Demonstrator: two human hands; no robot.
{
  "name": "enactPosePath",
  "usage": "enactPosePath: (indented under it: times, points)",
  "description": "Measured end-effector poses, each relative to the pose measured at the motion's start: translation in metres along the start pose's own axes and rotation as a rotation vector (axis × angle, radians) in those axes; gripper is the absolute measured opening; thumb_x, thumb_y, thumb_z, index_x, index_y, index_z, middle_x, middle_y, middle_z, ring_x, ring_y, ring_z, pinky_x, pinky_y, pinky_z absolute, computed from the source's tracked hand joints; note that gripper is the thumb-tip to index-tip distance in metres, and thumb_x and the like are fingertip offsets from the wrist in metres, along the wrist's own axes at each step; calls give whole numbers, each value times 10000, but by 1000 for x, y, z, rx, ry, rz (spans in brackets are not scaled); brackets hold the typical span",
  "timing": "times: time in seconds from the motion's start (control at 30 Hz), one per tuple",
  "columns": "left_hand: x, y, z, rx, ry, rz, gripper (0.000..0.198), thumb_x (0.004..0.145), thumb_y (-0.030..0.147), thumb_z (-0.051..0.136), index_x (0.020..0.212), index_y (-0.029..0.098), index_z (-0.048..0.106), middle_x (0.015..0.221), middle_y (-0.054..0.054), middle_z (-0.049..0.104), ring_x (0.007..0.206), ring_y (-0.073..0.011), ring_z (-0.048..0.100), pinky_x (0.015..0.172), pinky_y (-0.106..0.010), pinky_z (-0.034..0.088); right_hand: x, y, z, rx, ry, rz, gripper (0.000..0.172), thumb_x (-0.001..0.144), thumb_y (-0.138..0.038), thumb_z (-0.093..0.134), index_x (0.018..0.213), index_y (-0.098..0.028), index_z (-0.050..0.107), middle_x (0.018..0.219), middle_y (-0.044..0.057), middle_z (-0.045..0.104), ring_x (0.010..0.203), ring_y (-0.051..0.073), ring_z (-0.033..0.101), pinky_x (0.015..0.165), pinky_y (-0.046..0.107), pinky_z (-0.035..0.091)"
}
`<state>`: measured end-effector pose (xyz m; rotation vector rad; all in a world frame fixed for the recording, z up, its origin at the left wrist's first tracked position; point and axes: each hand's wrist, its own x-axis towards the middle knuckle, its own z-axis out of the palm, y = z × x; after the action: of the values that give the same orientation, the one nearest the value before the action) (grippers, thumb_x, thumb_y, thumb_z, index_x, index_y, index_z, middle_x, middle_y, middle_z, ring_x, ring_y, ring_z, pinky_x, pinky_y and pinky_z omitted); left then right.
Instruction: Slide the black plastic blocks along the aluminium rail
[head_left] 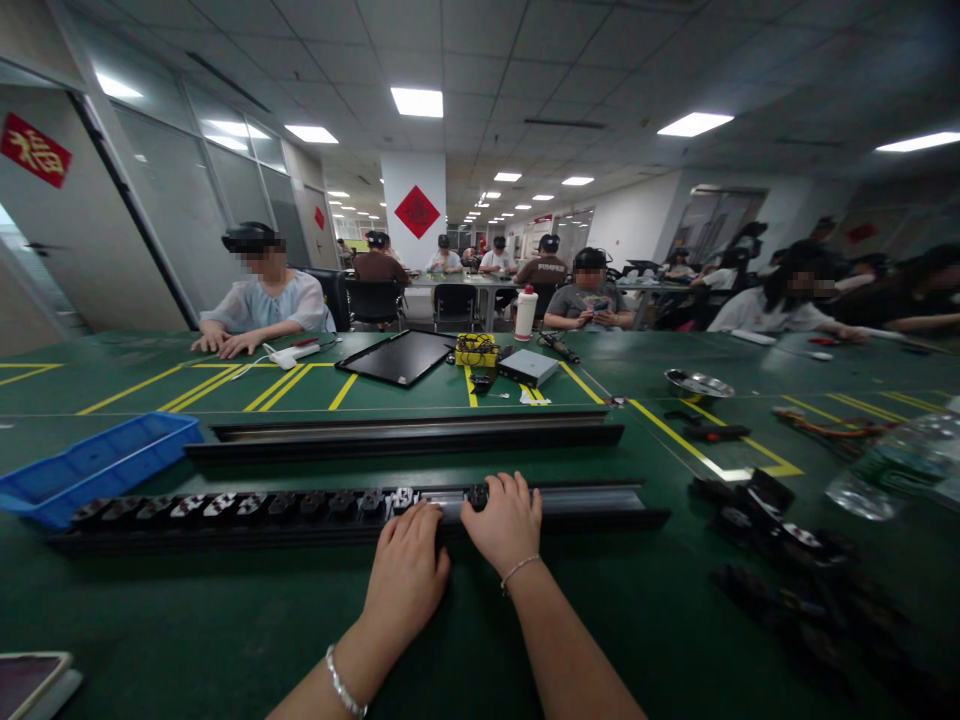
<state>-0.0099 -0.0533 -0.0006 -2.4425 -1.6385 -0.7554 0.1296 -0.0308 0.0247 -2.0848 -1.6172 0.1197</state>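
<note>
A long black rail [600, 503] lies across the green table in front of me. Its channel holds a row of black and white socket modules [281, 505], packed along the left and middle part. My left hand [409, 560] is closed over the rail's near wall, with its fingers beside a white socket module [403, 496] at the right end of the row. To the right of that, my right hand [506, 520] grips a black socket module [476, 494] between thumb and fingers, at the rail's channel. The left fingertips are partly hidden, so their exact contact is unclear.
Behind lies a second black rail [405, 436]. A blue bin [105, 465] stands at left; loose black modules [795, 570] and a plastic bottle [892, 470] are at right. Farther back are a black panel [397, 357], a grey box [528, 367] and a metal bowl [699, 385]. Several people sit around.
</note>
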Motion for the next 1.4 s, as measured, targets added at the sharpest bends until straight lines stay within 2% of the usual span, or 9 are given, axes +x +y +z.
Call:
enactPosePath:
  times: [0.27,0.5,0.7,1.0,1.4]
  points:
    - [0,0,0,3,1,6,387,767,139,448,1144,177,526,1177,-88,619,1167,-233,507,980,-413,363,1,3,-2,23,-7,-14,411,749,-377,493,1096,-199,622,1228,85,580,1254,278,367,1052,471,173]
    - [0,0,0,2,-19,-3,395,771,136,446,1158,158,521,1177,-100,617,1171,-235,502,986,-420,359,-1,12,-1,-8,21,-91,431,793,-465,473,1132,-239,612,1241,67,575,1242,256,387,1067,470,122]
    - [1,0,0,0,-24,-7,392,769,133,444,1152,157,523,1176,-102,614,1173,-239,497,981,-425,357,-3,13,2,-41,67,-114,463,816,-494,451,1160,-224,600,1229,78,582,1240,258,388,1070,472,101]
    - [1,2,-3,-9,-14,-12,387,765,133,448,1143,157,527,1171,-91,619,1163,-232,506,989,-407,356,-3,12,7,-32,101,-96,434,802,-441,465,1148,-225,611,1215,79,594,1236,260,394,1067,484,90]
    - [1,1,-3,-12,-27,-15,385,767,137,457,1145,159,526,1173,-94,618,1165,-230,505,992,-413,354,-2,12,10,-42,114,-49,511,779,-427,467,1198,-157,581,1299,112,532,1265,270,363,1074,462,91]
